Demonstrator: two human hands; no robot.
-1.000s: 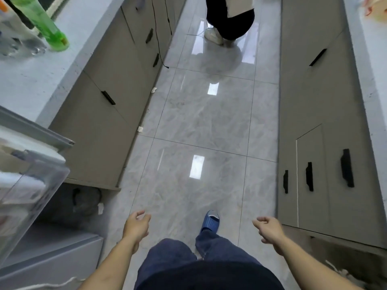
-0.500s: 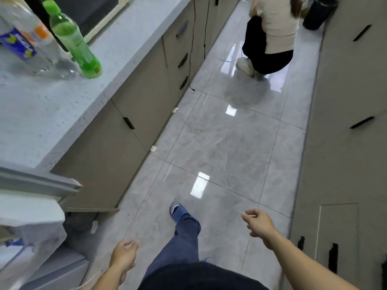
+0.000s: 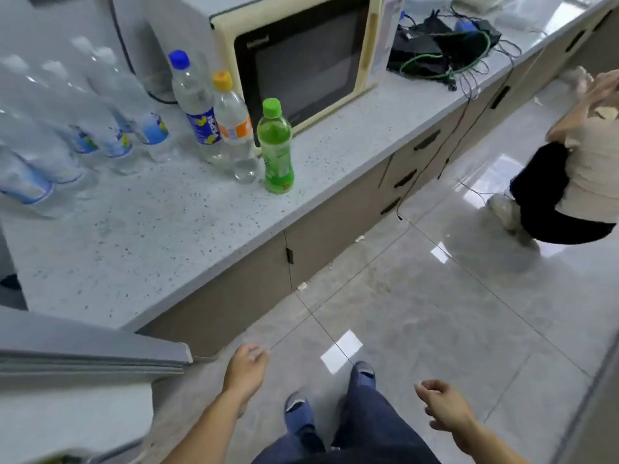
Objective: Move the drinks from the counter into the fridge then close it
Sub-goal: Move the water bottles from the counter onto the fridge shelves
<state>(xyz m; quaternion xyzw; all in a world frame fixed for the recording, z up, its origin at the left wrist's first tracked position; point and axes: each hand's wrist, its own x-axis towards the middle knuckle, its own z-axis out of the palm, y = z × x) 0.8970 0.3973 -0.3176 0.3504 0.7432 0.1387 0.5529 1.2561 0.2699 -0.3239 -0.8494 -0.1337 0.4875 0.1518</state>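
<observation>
At the bottom edge, hands: left hand (image 3: 246, 371) and right hand (image 3: 443, 406) hang low over the floor, fingers loosely curled, holding nothing, free to pick up drinks.
Lower left, fridge: its open door (image 3: 90, 353) juts out beside the counter (image 3: 174, 236), likely left ajar for loading.
Counter front, nearest drink: green bottle (image 3: 275, 147) stands upright near the edge, within easy reach.
Just behind: orange-capped bottle (image 3: 234, 128) and blue-capped bottle (image 3: 194, 105), upright.
Far left: a blurred cluster of clear water bottles (image 3: 83, 122).
Behind them: microwave (image 3: 294, 51).
</observation>
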